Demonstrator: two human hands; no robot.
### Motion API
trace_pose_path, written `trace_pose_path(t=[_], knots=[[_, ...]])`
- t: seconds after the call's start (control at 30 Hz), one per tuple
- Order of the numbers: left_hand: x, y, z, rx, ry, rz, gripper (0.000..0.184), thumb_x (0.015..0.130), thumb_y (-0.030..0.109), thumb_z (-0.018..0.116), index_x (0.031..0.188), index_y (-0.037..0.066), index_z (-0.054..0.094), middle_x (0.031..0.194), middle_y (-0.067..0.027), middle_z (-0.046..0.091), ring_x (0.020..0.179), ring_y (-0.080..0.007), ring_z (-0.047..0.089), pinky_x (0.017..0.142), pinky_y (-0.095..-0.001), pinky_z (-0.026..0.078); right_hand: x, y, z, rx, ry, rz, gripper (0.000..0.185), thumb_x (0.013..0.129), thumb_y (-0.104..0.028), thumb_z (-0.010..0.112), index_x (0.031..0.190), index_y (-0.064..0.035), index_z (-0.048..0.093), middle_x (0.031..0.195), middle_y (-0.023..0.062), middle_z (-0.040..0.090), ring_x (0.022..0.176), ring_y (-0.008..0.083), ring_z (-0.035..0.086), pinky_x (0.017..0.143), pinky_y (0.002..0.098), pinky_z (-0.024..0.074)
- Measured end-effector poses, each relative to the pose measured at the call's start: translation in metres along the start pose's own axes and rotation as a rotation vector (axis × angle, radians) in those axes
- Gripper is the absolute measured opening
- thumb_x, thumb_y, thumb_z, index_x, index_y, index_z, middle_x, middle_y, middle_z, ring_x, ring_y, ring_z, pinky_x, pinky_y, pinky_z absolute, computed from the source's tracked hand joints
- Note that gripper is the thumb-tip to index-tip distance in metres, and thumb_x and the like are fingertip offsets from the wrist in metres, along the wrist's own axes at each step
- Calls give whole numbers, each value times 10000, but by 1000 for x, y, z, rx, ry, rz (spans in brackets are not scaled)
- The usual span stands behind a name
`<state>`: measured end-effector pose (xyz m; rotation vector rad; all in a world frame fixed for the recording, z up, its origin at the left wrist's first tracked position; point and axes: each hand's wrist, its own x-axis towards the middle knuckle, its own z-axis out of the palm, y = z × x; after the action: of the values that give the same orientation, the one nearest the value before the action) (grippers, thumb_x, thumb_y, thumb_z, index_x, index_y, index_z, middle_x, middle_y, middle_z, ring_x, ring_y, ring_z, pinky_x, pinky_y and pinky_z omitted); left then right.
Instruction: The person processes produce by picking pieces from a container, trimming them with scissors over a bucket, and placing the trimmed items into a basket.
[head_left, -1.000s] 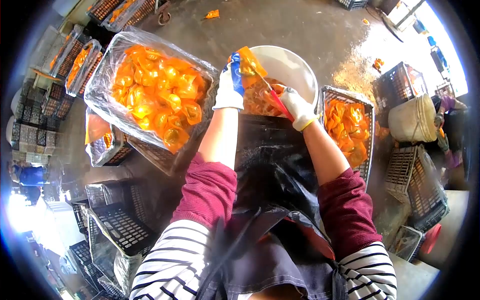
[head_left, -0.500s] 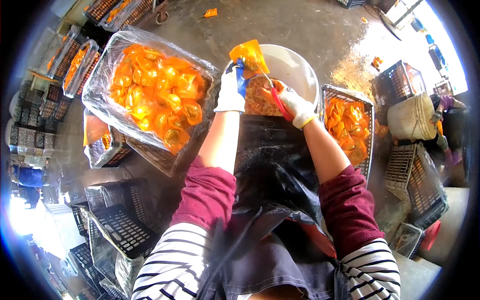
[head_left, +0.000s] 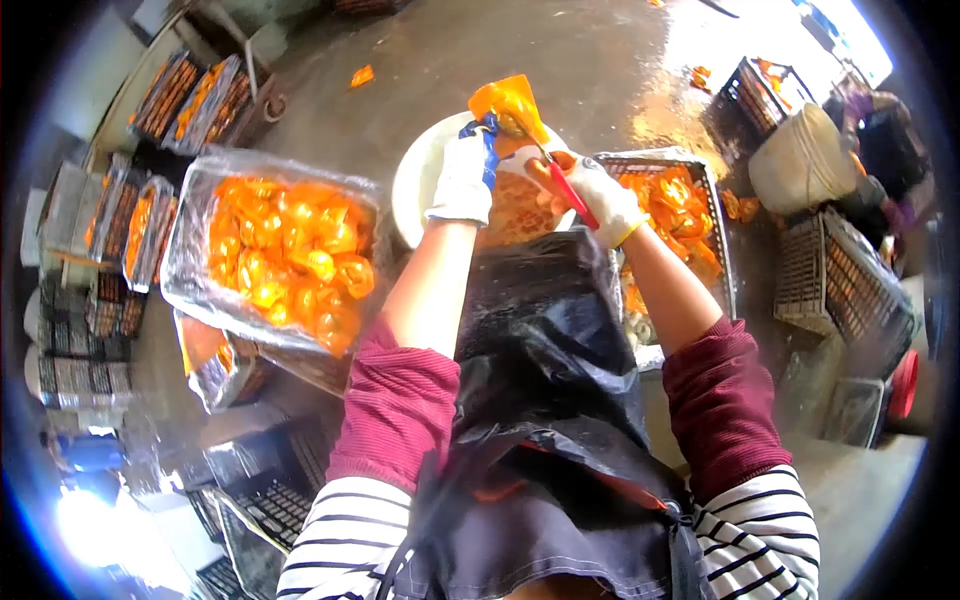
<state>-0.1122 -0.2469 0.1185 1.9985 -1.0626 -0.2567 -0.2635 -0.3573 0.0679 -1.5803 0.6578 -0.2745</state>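
Observation:
My left hand (head_left: 466, 172), in a white and blue glove, grips an orange bag (head_left: 508, 100) by its lower part, over the left side of a white bucket (head_left: 407, 190). In my gloved right hand (head_left: 590, 192) is a red-handled cutting tool (head_left: 572, 196), its metal blade reaching up to the bag. Reddish-brown contents (head_left: 515, 210) show inside the bucket below both hands. Left of the bucket, a plastic-lined crate (head_left: 185, 245) is full of filled orange bags (head_left: 290, 250). Flattened orange bags (head_left: 680, 210) lie in a crate (head_left: 722, 240) on the right.
Stacked black crates (head_left: 270, 510) stand at the lower left, and more filled crates (head_left: 150, 225) at the upper left. Another person (head_left: 885, 150) is at the far right beside a pale bucket (head_left: 802, 160). Tilted crates (head_left: 845, 280) stand nearby. An orange scrap (head_left: 362, 76) lies on the floor.
The view has turned, shifting the bucket and left crate leftward and the right side crate closer to my right hand. Both hands keep their hold, with the orange bag still raised at the blade.

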Motion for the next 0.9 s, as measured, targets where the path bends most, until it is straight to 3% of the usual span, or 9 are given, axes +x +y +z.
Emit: trace_pose_path(t=[0.13,0.2,0.27,0.4,0.57,0.67,0.77,0.83,0.9], knots=[[17,14,64,-61,-155,-65,359,978,295,429,983,0,632,898,-179,666,801,-302,634,684,-389,501,-64,-26,-33,-17,119,169,440,856,-466,645,1035,-65,617,777,40,634,617,106,569,598,229,464],[15,30,91,-103,-242,-123,356,964,281,464,985,-24,646,859,-162,683,753,-224,630,660,-353,497,-49,45,-54,29,128,-107,455,858,-457,648,1080,-64,590,844,64,637,667,117,568,622,243,466],[15,24,126,96,-297,68,313,950,251,476,1008,-3,649,897,-173,681,795,-267,643,674,-367,506,-60,63,-63,291,139,-93,432,868,-451,633,1072,-73,580,868,64,640,685,114,569,620,243,459],[13,29,162,287,-419,290,278,943,219,476,1049,27,648,959,-189,672,860,-331,651,707,-394,521,-98,58,-87,130,199,311,415,872,-437,622,1054,-64,607,877,55,617,813,148,582,683,259,447],[21,32,194,682,-649,451,306,945,257,480,1157,74,603,1002,-194,651,906,-358,630,776,-414,518,-98,95,-104,-150,347,-123,432,877,-483,581,1038,-82,599,771,58,638,593,121,562,550,269,444],[23,26,197,743,-693,640,311,961,268,448,1132,73,619,1033,-189,644,924,-356,625,789,-408,514,-101,102,-120,120,144,214,482,876,-509,564,1087,-77,591,742,53,655,572,126,563,543,265,441],[19,-5,224,79,-654,214,346,943,328,527,1166,72,595,1053,-92,652,938,-276,631,776,-375,531,-106,106,-119,113,164,246,491,871,-532,554,946,-58,656,701,57,677,577,122,591,548,264,450],[-7,54,206,-946,-581,-666,385,914,366,597,1149,61,594,1047,-37,629,952,-191,607,772,-343,540,-105,119,-120,138,170,231,496,874,-533,551,891,-53,676,698,62,681,587,118,600,552,265,454],[-8,59,210,-936,-626,-704,381,907,350,613,1158,65,587,1044,-46,627,946,-175,610,776,-328,541,-105,127,-121,173,177,185,509,878,-536,540,852,-50,690,694,66,683,590,116,602,556,269,457]])
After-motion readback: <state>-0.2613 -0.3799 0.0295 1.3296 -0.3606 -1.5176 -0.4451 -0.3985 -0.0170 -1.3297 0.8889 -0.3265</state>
